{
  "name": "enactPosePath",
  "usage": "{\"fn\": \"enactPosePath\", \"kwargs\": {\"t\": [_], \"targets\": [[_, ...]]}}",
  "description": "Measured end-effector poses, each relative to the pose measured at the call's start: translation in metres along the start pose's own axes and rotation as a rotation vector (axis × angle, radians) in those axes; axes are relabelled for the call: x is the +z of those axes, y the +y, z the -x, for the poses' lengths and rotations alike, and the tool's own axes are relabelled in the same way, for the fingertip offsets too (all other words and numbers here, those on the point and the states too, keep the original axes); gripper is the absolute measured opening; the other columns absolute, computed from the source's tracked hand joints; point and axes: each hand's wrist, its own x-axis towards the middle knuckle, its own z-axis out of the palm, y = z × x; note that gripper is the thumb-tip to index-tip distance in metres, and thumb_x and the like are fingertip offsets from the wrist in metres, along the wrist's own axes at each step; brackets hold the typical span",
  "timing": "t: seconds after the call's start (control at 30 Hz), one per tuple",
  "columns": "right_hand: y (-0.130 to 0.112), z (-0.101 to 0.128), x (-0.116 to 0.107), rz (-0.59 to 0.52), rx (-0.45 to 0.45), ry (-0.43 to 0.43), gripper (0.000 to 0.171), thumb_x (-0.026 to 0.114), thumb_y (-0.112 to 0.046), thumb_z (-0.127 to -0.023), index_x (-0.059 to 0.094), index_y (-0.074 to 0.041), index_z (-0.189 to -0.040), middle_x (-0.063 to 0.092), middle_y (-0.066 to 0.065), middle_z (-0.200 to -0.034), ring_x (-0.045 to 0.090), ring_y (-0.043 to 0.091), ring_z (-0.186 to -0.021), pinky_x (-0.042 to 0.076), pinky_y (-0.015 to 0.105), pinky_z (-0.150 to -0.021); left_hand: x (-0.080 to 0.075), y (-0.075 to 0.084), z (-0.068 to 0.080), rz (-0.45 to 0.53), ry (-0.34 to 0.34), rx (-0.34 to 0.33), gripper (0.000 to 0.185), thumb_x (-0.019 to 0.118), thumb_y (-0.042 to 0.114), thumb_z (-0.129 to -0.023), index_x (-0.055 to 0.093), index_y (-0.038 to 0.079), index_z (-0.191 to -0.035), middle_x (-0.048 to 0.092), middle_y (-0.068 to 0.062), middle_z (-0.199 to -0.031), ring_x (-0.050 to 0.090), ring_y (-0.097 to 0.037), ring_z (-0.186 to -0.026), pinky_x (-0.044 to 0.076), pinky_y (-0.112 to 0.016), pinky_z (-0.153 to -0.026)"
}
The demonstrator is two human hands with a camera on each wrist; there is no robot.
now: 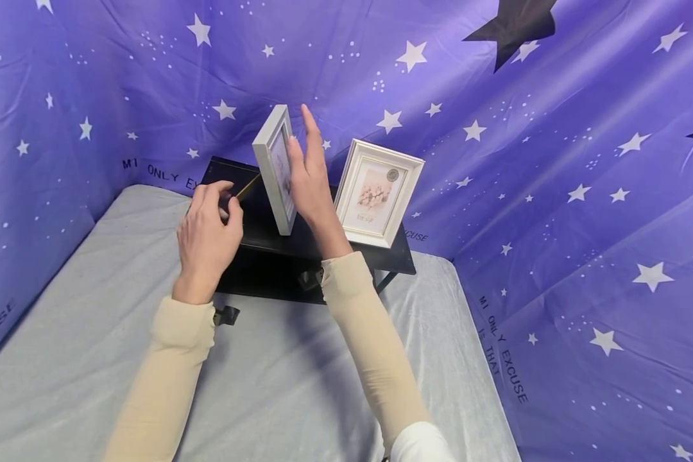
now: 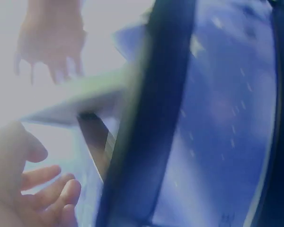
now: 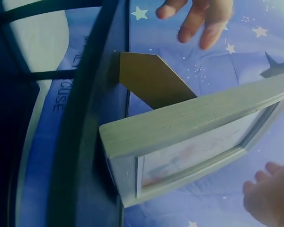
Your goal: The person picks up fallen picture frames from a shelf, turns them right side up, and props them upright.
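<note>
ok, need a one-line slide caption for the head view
Left hand pinches the brown back stand of a white picture frame on a black table; open right hand at its front.

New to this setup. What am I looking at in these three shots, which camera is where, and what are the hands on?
No machine here: a person's two bare hands. The big picture comes from a head-worn camera looking down; the two smaller ones come from cameras on each wrist.

On a grey sheet stands a low black table. Two white picture frames stand on it. The right hand lies open, fingers straight, against the front of the left frame. The left hand pinches that frame's brown back stand. The right frame stands untouched. Star-printed purple cloth hangs behind.
</note>
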Motion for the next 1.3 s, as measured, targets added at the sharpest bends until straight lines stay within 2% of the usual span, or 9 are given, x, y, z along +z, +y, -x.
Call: {"fn": "enactPosePath", "kwargs": {"t": [0.07,0.17,0.33,0.5,0.63,0.77,0.9,1.07,1.3], "targets": [[0.002,-0.005,0.001,-0.047,0.104,0.027,0.059,0.036,-0.041,-0.116,0.025,-0.026,-0.172,0.029,-0.004,-0.177,0.026,0.002,-0.161,0.024,0.027,-0.131,0.001,0.009,0.004,0.112,-0.013,-0.025,0.040,0.054,0.026,-0.109,0.063,0.011,-0.145,0.066,-0.014,-0.131,0.070,-0.031,-0.095,0.052,-0.051,-0.085],[0.007,-0.011,0.004,-0.082,0.231,0.065,0.059,0.033,-0.046,-0.116,0.029,-0.024,-0.171,0.034,0.004,-0.175,0.033,0.009,-0.160,0.029,0.031,-0.130,0.005,0.020,0.011,0.261,-0.064,-0.031,0.048,0.055,0.022,-0.110,0.052,0.009,-0.156,0.058,-0.018,-0.140,0.068,-0.029,-0.108,0.052,-0.046,-0.097],[0.017,-0.015,0.010,-0.133,0.378,0.036,0.063,0.028,-0.051,-0.116,0.029,-0.018,-0.170,0.033,0.004,-0.175,0.033,0.016,-0.162,0.028,0.035,-0.131,0.018,0.030,0.020,0.384,-0.097,-0.030,0.054,0.054,0.017,-0.111,0.041,0.008,-0.162,0.050,-0.022,-0.147,0.061,-0.034,-0.121,0.049,-0.047,-0.106],[0.033,-0.009,0.015,-0.163,0.460,0.019,0.065,0.024,-0.049,-0.117,0.028,-0.012,-0.170,0.034,0.006,-0.175,0.032,0.017,-0.161,0.026,0.035,-0.132,0.029,0.035,0.026,0.386,-0.106,-0.037,0.064,0.053,0.024,-0.112,0.028,0.011,-0.169,0.037,-0.022,-0.159,0.044,-0.036,-0.147,0.037,-0.053,-0.122],[0.043,-0.004,0.019,-0.183,0.469,0.020,0.065,0.024,-0.048,-0.117,0.031,-0.009,-0.169,0.037,0.009,-0.172,0.037,0.018,-0.157,0.028,0.034,-0.130,0.033,0.035,0.027,0.395,-0.108,-0.014,0.069,0.050,0.033,-0.114,0.020,0.013,-0.173,0.029,-0.020,-0.167,0.031,-0.032,-0.158,0.026,-0.053,-0.130],[0.046,-0.003,0.021,-0.174,0.458,0.009,0.066,0.024,-0.049,-0.116,0.032,-0.009,-0.168,0.041,0.010,-0.169,0.041,0.019,-0.153,0.032,0.036,-0.128,0.033,0.032,0.024,0.392,-0.097,0.035,0.068,0.047,0.035,-0.115,0.021,0.012,-0.173,0.029,-0.020,-0.169,0.031,-0.030,-0.159,0.027,-0.053,-0.130],[0.048,-0.001,0.022,-0.165,0.468,0.000,0.065,0.024,-0.050,-0.116,0.039,-0.009,-0.164,0.046,0.009,-0.163,0.046,0.017,-0.143,0.036,0.034,-0.122,0.034,0.029,0.022,0.379,-0.124,0.066,0.068,0.047,0.035,-0.115,0.020,0.015,-0.174,0.028,-0.021,-0.170,0.031,-0.031,-0.158,0.028,-0.054,-0.129],[0.051,0.000,0.021,-0.193,0.498,0.008,0.063,0.024,-0.052,-0.116,0.056,-0.009,-0.148,0.052,0.007,-0.149,0.050,0.016,-0.125,0.041,0.032,-0.108,0.034,0.024,0.020,0.389,-0.169,0.077,0.067,0.046,0.032,-0.115,0.019,0.017,-0.174,0.025,-0.020,-0.170,0.029,-0.030,-0.159,0.027,-0.054,-0.129],[0.053,0.000,0.018,-0.226,0.558,0.004,0.065,0.024,-0.056,-0.115,0.056,-0.013,-0.152,0.055,0.008,-0.153,0.054,0.021,-0.134,0.045,0.038,-0.114,0.031,0.022,0.020,0.369,-0.190,0.108,0.066,0.047,0.029,-0.115,0.019,0.020,-0.174,0.025,-0.019,-0.171,0.032,-0.031,-0.158,0.029,-0.057,-0.128]]}}
